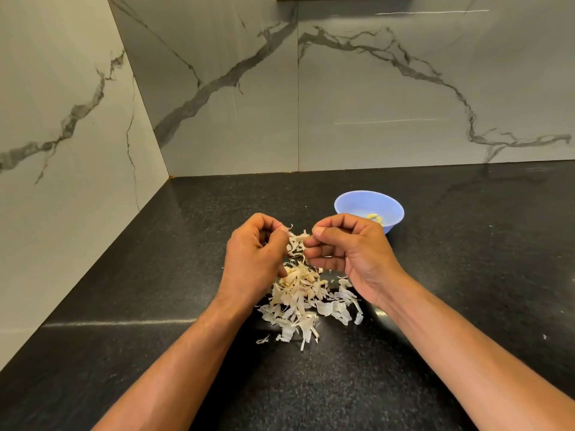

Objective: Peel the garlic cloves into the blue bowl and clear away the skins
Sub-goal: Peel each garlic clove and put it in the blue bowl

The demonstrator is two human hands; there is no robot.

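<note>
- Left hand [249,253] and right hand [345,244], frame centre: each grip pinches the same clove [299,236] — likely pulling skin apart.
- Held over the skins [298,293] so scraps drop onto one pile on the surface [466,275].
- Bowl [348,209], upper right of hands — peeled cloves inside, within reach.

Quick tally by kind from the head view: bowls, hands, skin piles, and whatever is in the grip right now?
Blue bowl: 1
Hands, left hand and right hand: 2
Skin pile on the counter: 1
Garlic piece in both hands' grip: 1
Total: 5
Peeled cloves in the bowl: too hidden to count.
</note>
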